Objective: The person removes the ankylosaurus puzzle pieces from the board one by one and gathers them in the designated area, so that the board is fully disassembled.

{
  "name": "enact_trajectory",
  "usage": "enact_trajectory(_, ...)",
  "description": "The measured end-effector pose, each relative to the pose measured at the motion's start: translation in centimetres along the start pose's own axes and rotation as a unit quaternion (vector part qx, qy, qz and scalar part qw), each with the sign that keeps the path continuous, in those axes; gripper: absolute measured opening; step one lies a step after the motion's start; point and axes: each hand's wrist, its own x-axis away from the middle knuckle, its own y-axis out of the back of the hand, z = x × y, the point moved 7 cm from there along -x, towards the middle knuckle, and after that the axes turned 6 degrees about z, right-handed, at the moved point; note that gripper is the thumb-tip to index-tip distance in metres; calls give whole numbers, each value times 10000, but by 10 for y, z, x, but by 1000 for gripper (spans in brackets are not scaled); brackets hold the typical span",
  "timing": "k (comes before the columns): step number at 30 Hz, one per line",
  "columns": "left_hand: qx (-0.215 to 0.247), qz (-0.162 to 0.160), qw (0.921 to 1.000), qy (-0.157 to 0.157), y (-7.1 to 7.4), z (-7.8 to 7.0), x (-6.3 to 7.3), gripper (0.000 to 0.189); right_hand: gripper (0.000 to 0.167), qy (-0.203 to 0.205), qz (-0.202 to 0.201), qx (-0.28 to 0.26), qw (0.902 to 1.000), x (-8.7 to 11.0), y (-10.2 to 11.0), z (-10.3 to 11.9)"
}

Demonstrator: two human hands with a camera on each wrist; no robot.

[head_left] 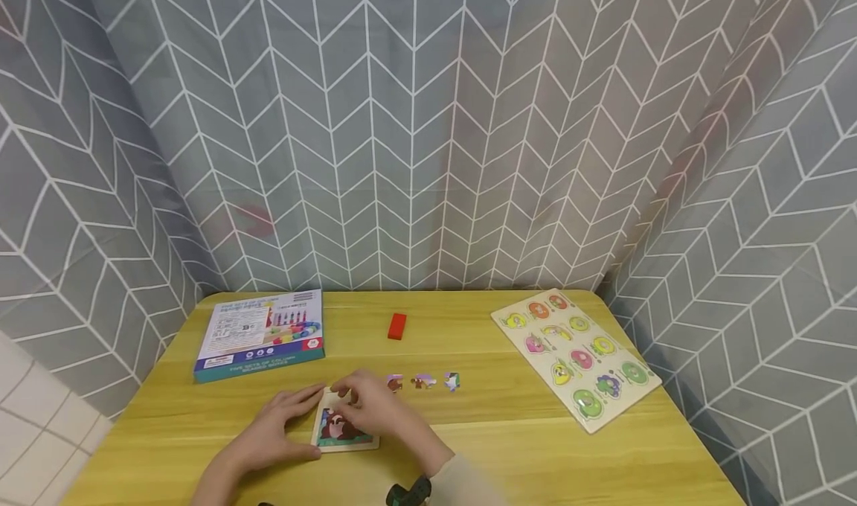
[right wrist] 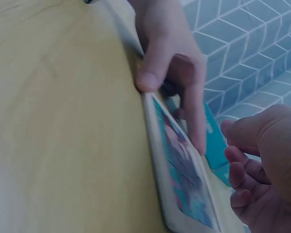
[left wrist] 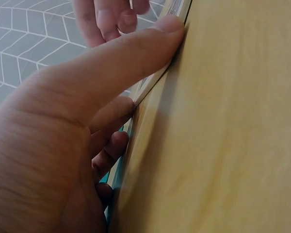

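Observation:
A small wooden-framed jigsaw puzzle (head_left: pixel 344 440) lies on the table, with a brown animal picture in its lower part and pale bare board above. My left hand (head_left: pixel 271 431) holds it along the left side, thumb at the near corner and fingers at the far one. In the left wrist view that thumb presses the puzzle's edge (left wrist: pixel 152 86). Over the upper part of the puzzle hovers my right hand (head_left: pixel 371 402), its fingers bent toward the thumb. The right wrist view shows the right hand (right wrist: pixel 276 160) beside the frame; whether a small piece sits between its fingertips is hidden.
Three loose jigsaw pieces (head_left: pixel 423 381) lie in a row right of the puzzle. A red block (head_left: pixel 397 326) sits farther back. A flat toy box (head_left: pixel 257 335) is at the back left, a wooden fruit board (head_left: pixel 569 350) at the right. Patterned curtains (head_left: pixel 415 134) surround the table.

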Motion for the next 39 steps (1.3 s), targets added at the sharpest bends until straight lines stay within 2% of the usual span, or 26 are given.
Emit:
enact_trajectory(7, 28, 36, 9999, -104, 0, -3, 0, 95, 25, 55, 57, 110, 9999, -3, -15, -3)
enact_trajectory(13, -13, 6, 9998, -179, 0, -4, 1, 96, 23, 10, -71, 102, 9999, -1, -20, -7)
enact_trajectory(20, 17, 28, 10000, -84, 0, -2, 1, 95, 22, -32, -336, 426, 9985, 0, -29, -9)
enact_trajectory(26, 96, 38, 9999, -49, 0, -1, 1, 95, 17, -39, -474, 417, 9980, -1, -30, -6)
enact_trajectory(39, 99, 25, 9999, -66, 0, 0, 0, 95, 21, -277, -376, 305, 9984, -2, -31, -11)
